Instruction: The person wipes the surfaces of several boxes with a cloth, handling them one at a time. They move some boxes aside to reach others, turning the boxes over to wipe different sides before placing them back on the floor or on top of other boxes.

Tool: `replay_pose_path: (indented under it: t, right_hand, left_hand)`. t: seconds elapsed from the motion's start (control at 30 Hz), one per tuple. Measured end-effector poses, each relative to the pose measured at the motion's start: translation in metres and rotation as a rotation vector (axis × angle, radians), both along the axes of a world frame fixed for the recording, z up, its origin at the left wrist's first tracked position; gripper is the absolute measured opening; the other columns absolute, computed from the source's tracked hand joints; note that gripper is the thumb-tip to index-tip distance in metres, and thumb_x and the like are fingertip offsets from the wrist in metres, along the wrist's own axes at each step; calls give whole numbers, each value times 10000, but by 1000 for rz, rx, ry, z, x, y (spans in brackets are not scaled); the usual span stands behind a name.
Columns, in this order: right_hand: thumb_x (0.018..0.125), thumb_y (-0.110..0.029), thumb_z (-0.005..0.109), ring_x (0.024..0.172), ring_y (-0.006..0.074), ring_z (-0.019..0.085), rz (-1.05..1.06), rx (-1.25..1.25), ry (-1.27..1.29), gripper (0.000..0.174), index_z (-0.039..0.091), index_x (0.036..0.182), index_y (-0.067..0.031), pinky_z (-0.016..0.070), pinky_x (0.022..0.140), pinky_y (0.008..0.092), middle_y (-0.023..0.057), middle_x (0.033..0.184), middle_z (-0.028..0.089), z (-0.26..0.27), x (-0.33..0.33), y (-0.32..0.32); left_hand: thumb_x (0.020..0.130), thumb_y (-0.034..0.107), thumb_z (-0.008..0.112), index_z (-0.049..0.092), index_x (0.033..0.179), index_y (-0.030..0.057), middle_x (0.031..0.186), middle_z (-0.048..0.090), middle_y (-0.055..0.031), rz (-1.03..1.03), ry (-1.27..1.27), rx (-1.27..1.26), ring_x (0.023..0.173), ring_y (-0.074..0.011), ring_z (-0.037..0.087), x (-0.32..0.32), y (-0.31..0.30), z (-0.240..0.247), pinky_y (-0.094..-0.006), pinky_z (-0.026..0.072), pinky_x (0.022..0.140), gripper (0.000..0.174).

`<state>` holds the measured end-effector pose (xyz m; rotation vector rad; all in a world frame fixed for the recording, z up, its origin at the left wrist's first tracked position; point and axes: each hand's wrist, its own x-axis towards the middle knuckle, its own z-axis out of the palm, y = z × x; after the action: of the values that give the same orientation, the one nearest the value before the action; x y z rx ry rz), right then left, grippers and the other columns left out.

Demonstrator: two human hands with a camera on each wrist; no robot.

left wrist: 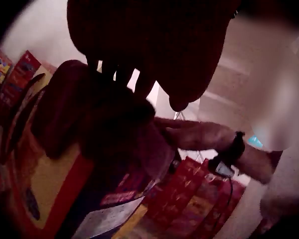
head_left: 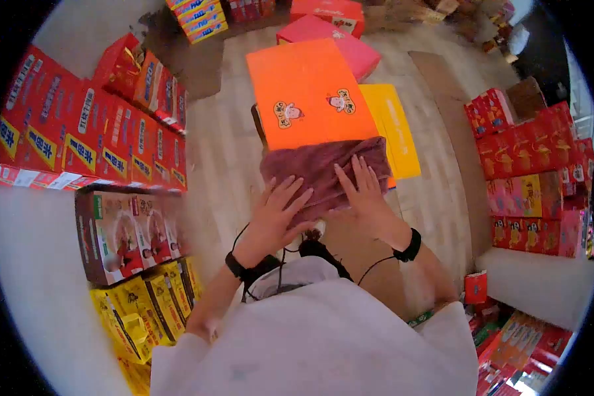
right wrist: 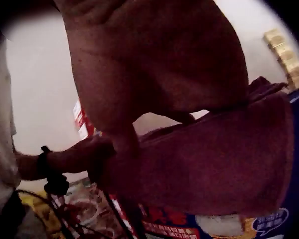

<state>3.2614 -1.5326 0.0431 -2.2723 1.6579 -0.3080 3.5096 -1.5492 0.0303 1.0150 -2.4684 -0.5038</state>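
Observation:
A purple cloth lies wrinkled over the near end of an orange box with two small cartoon prints. My left hand rests on the left part of the cloth, fingers spread and pointing forward. On the right part lies my right hand, its fingers also straight and spread. In the right wrist view the cloth drapes down over the box's near side, covering part of a blue printed face. The left wrist view is dark, with the cloth bunched below the hand.
A yellow box sits beside the orange one, and a pink-red box lies behind it. Red cartons and yellow packs line the left; more red boxes are stacked right. Flattened cardboard lies on the floor.

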Motion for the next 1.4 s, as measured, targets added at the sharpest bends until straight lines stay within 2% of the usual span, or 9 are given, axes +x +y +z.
replay_pose_path:
  t: [0.03, 0.33, 0.43, 0.47, 0.7, 0.83, 1.03, 1.3, 1.4]
  right_hand:
    - [899, -437, 614, 1432, 478, 116, 97, 14, 80, 834, 192, 1516, -67, 135, 1160, 531, 342, 1520, 115, -2, -3, -5]
    - [931, -449, 557, 1430, 493, 96, 311, 127, 19, 760, 219, 1517, -103, 144, 1152, 557, 343, 1524, 98, -4, -15, -108]
    - [933, -443, 552, 1424, 502, 114, 302, 142, 48, 741, 235, 1514, -109, 157, 1147, 563, 349, 1517, 119, -10, -10, -156]
    - [935, -566, 471, 1425, 504, 115, 286, 111, 28, 759, 262, 1502, -107, 170, 1146, 564, 349, 1519, 128, -14, -8, -173]
    - [922, -576, 497, 1411, 506, 170, 149, 65, 140, 761, 254, 1506, -153, 197, 1133, 578, 336, 1519, 157, -27, 21, -307]
    - [897, -562, 554, 1394, 494, 226, 153, -8, 45, 747, 316, 1467, -140, 246, 1127, 541, 326, 1503, 210, -32, 13, -356]
    - [868, -495, 620, 1347, 472, 318, 128, -69, 184, 718, 364, 1419, -113, 313, 1095, 531, 260, 1486, 293, -19, 11, -336]
    - [829, -552, 626, 1345, 469, 327, 157, -13, 250, 801, 367, 1424, -83, 305, 1096, 545, 263, 1490, 297, -6, -21, -188]
    - [812, -520, 674, 1339, 472, 317, 141, 11, 161, 767, 398, 1386, -92, 316, 1076, 561, 262, 1478, 303, -6, -30, -124]
  left_hand:
    - [813, 261, 709, 502, 1372, 134, 1424, 449, -142, 18, -9, 12, 1348, -318, 393, -4, -3, -2, -507, 256, 1145, 609]
    - [894, 164, 594, 518, 1364, 137, 1458, 424, -144, 136, 78, 132, 1381, -349, 349, 2, -68, -12, -500, 239, 1152, 476]
    - [861, 125, 630, 548, 1317, 116, 1429, 450, -149, 155, 96, 63, 1350, -348, 391, 4, -114, -15, -498, 290, 1130, 464]
    - [861, 125, 630, 548, 1317, 116, 1429, 450, -149, 142, 102, 72, 1350, -348, 391, 6, -132, -18, -498, 290, 1130, 464]
    - [869, 122, 606, 585, 1245, 90, 1387, 488, -159, 177, 279, -40, 1335, -350, 406, 16, -284, -41, -487, 293, 1128, 378]
    - [890, 137, 593, 567, 1278, 113, 1422, 463, -137, 131, 291, -32, 1358, -335, 377, 12, -323, -44, -486, 262, 1140, 390]
    - [870, 222, 624, 568, 1292, 154, 1428, 464, -128, 235, 173, -68, 1356, -302, 392, 9, -298, -43, -484, 247, 1147, 432]
    - [887, 292, 631, 608, 1285, 165, 1412, 496, -118, 106, 42, -24, 1352, -291, 405, -2, -186, -23, -495, 166, 1167, 418]
    - [854, 307, 667, 633, 1246, 141, 1393, 511, -129, 98, 31, -46, 1336, -269, 425, -12, -122, -19, -488, 189, 1160, 426]
